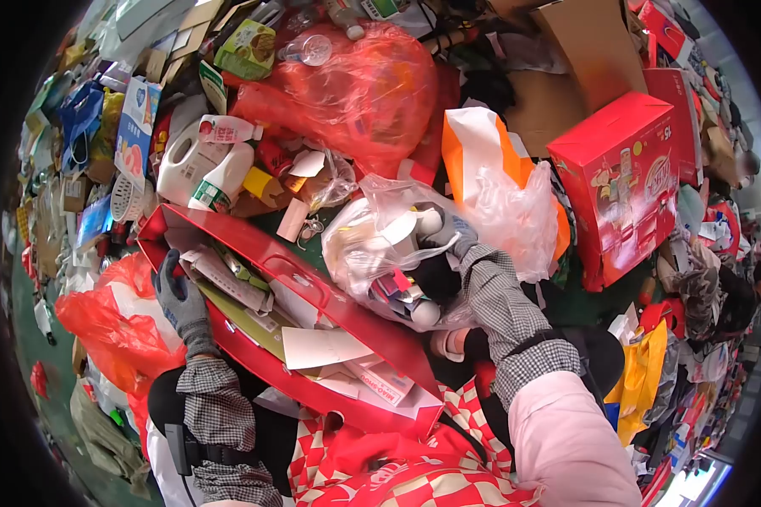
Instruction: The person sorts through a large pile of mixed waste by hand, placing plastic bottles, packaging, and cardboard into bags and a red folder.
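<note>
My left hand, in a grey work glove, grips the side wall of a long open red cardboard box tilted across my lap. Inside lie papers, a white card and a flat olive-green piece. My right hand, gloved too, is closed on the rim of a clear plastic bag just beyond the box. Through the bag's opening show white round pieces, something black and small printed packs; part of the contents is hidden by film and glare.
Mixed waste surrounds me. A red knotted bag lies ahead, with white bottles to its left. At right stand an orange-and-white bag and a red carton. Another red bag sits at left.
</note>
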A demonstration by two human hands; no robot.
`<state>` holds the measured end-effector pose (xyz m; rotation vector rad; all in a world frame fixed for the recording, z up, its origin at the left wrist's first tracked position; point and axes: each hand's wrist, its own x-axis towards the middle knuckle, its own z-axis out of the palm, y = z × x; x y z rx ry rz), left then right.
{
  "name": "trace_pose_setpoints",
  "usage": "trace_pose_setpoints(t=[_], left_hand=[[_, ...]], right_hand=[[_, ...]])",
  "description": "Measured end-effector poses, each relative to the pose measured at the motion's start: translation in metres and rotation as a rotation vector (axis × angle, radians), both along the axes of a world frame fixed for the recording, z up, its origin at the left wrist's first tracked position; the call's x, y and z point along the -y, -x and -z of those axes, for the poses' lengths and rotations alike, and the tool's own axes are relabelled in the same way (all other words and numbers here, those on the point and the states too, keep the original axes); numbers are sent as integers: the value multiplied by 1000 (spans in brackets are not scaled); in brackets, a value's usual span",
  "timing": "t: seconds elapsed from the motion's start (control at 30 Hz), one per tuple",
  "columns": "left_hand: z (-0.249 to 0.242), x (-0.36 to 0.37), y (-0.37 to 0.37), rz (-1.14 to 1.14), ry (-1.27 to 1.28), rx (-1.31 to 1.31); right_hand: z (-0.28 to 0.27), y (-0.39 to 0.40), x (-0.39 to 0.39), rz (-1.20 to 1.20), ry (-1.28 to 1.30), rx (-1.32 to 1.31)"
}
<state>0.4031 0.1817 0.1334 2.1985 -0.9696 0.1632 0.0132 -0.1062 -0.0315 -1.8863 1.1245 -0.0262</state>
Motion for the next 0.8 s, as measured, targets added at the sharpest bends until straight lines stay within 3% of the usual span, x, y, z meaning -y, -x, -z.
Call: trace_pose_setpoints(t=[0.03, 0.1, 0.23, 0.27, 0.33, 0.47, 0.53, 0.6, 0.7, 0.8], left_hand=[[0, 4, 2, -4, 24, -17], [-1, 13, 4, -12, 56, -33], [10, 17, -6, -24, 26, 102], [11, 19, -7, -37, 31, 169], [-1, 22, 5, -92, 12, 343], [-51, 37, 63, 53, 291, 338], [-65, 45, 105, 308, 443, 54], [-80, 48, 158, 544, 434, -115], [-87, 52, 231, 850, 373, -867], [-92, 61, 273, 1069, 226, -1311]], right_hand=[[1, 6, 0, 32, 31, 47], [-66, 11, -16, 170, -196, 191], [-140, 34, -50, 307, -460, 783], [-159, 40, -58, 202, -391, 840], [-197, 51, -77, 311, -525, 883], [-220, 72, -98, 377, -643, 1085], [-239, 75, -108, 353, -570, 1159], [-249, 76, -113, 362, -518, 1171], [-265, 77, -119, 362, -419, 1182], [-280, 77, -126, 373, -328, 1181]])
